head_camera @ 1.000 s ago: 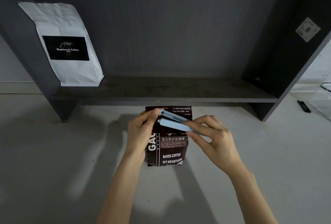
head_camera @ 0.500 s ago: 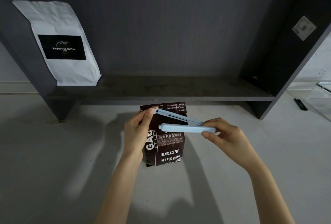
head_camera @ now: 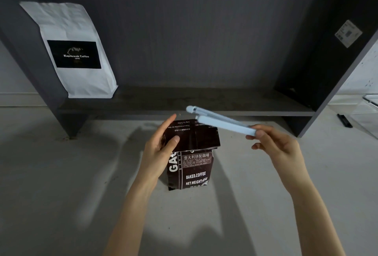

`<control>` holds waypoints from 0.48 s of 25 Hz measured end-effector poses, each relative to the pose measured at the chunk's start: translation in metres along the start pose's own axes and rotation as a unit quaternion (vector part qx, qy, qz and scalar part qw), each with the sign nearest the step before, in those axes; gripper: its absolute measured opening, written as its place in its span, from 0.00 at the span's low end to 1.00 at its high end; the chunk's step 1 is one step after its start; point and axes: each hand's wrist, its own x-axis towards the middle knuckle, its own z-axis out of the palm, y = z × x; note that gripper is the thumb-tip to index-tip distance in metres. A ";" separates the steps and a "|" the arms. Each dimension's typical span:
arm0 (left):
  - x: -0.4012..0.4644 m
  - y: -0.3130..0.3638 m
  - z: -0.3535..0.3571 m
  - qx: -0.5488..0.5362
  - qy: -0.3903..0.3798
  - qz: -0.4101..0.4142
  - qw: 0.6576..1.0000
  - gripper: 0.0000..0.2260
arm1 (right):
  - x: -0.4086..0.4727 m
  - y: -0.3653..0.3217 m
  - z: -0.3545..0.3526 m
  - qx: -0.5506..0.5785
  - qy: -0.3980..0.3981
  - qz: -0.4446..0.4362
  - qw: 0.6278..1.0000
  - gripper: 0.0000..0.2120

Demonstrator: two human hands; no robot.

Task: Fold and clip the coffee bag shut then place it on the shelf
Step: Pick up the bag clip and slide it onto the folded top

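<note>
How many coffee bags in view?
2. The white bag stands at the left end of the shelf; the dark brown bag stands on the floor below, top folded, held by the left hand.

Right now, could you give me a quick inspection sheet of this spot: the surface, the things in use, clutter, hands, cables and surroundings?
Surface: pale grey counter, bare around the work.
Job's things: dark coffee bag upright, top flap folded forward, not clipped; light blue clip held above and to the right of it, apart from the fold; dark shelf.
Clutter: white coffee bag leaning at the shelf's left end; small black item far right.
Hands: left hand holds the bag's fold; right hand pinches the clip's end.
Cables: nothing seen.
Surroundings: grey back panel, label sticker on the right side wall.
</note>
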 end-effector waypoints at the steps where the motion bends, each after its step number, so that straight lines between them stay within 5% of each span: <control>1: 0.000 -0.001 -0.001 0.003 -0.004 0.004 1.000 0.22 | 0.001 0.001 0.000 -0.003 0.019 -0.003 1.000 0.09; 6: 0.001 -0.009 -0.002 -0.007 0.012 -0.015 1.000 0.31 | 0.002 0.005 0.008 -0.049 0.037 -0.010 0.998 0.09; 12: 0.000 -0.018 -0.005 -0.042 0.009 -0.048 0.998 0.25 | 0.006 0.007 0.029 -0.067 -0.008 0.003 0.998 0.11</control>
